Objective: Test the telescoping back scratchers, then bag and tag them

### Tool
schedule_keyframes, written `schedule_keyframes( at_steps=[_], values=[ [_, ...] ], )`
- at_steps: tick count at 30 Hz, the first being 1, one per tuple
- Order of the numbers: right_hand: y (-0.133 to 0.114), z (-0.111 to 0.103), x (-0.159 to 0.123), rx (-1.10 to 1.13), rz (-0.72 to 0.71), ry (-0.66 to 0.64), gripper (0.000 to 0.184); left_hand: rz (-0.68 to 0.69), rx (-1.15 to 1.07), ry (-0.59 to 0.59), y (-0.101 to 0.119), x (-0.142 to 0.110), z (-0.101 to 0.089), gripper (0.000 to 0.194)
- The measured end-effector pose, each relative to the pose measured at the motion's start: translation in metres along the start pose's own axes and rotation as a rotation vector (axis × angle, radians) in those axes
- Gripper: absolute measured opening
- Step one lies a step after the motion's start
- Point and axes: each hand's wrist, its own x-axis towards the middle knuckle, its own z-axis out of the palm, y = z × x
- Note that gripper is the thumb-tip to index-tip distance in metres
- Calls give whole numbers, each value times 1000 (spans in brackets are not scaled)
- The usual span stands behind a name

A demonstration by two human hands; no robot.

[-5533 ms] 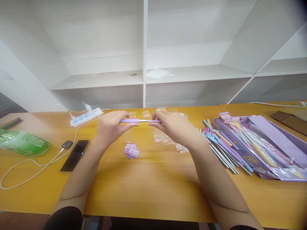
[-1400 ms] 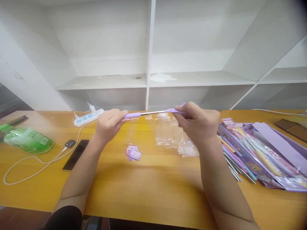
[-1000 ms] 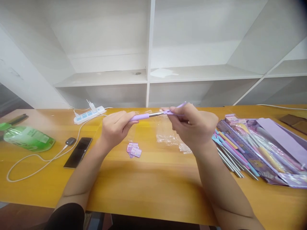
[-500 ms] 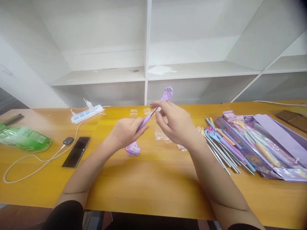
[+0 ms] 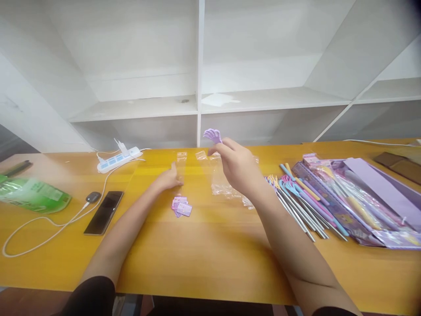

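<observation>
Hands: right hand (image 5: 237, 169) raised over tabletop middle, fingers pinched on small purple plastic hand-shaped scratcher (image 5: 212, 135), claw end up.
Left hand (image 5: 170, 178): low near far edge of orange wooden tabletop (image 5: 204, 245), fingers loosely out, on or just over clear plastic sleeve (image 5: 179, 173); contact hard to tell.
Near left hand: small purple printed tags (image 5: 181, 206), just toward near edge.
Right edge: pile of metal-stemmed coloured scratchers (image 5: 302, 204) beside purple packets (image 5: 362, 197).
Left edge: black phone (image 5: 103, 212), white power strip (image 5: 118, 159).
</observation>
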Motion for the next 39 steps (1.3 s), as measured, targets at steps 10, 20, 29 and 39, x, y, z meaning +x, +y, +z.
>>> schedule_keyframes(
  at_steps=[10,20,29,39],
  values=[
    [2,7,3,4,39,-87,36,-142,-171,68,-21,25,13,57],
    [-3,15,3,90,93,-178,36,-157,-697,25,-15,26,5,45],
    [-21,20,4,298,38,-72,41,220,-1386,124,29,-24,-41,41],
    [-34,-11,-8,364,111,-162,66,514,-1590,225,73,-91,-55,50]
  ],
)
